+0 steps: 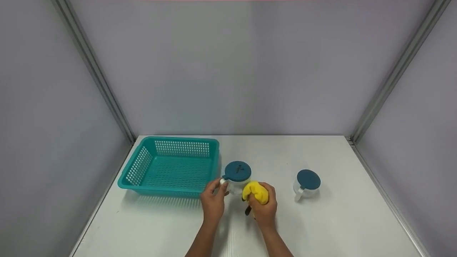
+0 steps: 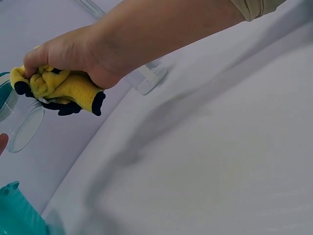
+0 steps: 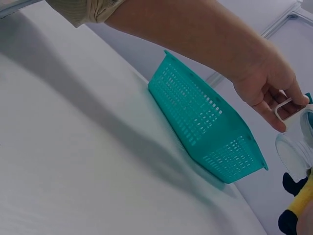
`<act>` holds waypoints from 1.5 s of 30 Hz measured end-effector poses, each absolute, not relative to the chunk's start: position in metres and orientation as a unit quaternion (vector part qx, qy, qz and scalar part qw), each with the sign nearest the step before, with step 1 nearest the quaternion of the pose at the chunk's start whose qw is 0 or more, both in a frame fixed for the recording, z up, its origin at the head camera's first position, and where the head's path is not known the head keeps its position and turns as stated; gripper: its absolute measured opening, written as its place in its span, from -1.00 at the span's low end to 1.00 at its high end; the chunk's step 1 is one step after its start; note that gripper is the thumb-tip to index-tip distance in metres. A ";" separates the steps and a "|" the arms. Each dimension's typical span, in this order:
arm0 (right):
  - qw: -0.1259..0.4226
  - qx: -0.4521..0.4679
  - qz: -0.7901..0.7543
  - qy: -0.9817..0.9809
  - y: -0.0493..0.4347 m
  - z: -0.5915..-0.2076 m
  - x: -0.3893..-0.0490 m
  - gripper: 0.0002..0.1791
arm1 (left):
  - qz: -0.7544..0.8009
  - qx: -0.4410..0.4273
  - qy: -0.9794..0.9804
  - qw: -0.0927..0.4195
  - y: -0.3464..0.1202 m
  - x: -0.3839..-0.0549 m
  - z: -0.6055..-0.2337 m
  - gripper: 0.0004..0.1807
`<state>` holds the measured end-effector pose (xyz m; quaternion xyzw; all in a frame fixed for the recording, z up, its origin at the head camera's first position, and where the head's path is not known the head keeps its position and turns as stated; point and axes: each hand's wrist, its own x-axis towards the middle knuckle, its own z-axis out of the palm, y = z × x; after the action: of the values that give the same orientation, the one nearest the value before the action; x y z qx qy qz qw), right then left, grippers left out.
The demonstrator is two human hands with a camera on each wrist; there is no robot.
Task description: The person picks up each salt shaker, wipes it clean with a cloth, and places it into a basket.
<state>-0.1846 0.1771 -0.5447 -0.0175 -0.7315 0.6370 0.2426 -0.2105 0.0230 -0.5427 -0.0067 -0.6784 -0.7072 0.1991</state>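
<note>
Beside teal plastic basket [image 1: 180, 175], pinching blue-lidded clear cup [image 1: 237, 176] by white handle [image 1: 223, 181] with left hand [image 1: 213, 202], gripping yellow-and-black plush [image 1: 256, 192] in right hand [image 1: 266, 211]. Brace handle, press lightly.

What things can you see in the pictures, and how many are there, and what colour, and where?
Table: 1, white, in front of the person
Basket: 1, teal, on the table at the left
Cups: 2, clear, one held in the middle, one on the table to the right
Lids: 2, dark blue, on the cups
Handles: 2, white, on the cups
Cloth: 1, yellow and black, beside the held cup
Walls: 3, grey, back and both sides
Rails: 2, grey, up the back corners
Sleeves: 2, beige, on the arms
Arms: 2, bare below the sleeves, reaching over the table
Hands: 2, bare, left gripping a handle, right gripping the cloth
</note>
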 end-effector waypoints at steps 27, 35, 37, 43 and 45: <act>0.277 0.032 0.571 -0.772 0.183 -0.583 -0.199 -0.46 | -0.699 -0.002 -0.683 0.212 0.023 -0.210 -0.543 -0.77; 0.287 0.034 0.537 -0.792 0.187 -0.587 -0.201 -0.44 | -0.701 -0.020 -0.677 0.224 0.022 -0.199 -0.522 -0.75; 0.289 0.032 0.526 -0.799 0.187 -0.586 -0.201 -0.44 | -0.702 -0.027 -0.674 0.229 0.022 -0.197 -0.519 -0.74; 0.277 0.009 0.502 -0.819 0.190 -0.585 -0.201 -0.47 | -0.707 -0.024 -0.671 0.221 0.023 -0.197 -0.517 -0.74; 0.272 0.001 0.496 -0.824 0.192 -0.585 -0.202 -0.48 | -0.709 -0.020 -0.671 0.218 0.023 -0.197 -0.517 -0.74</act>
<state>-0.2016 0.1920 -0.5850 0.0008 -0.8243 0.4963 0.2724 -0.1967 0.0233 -0.5166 -0.0200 -0.6706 -0.7089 0.2176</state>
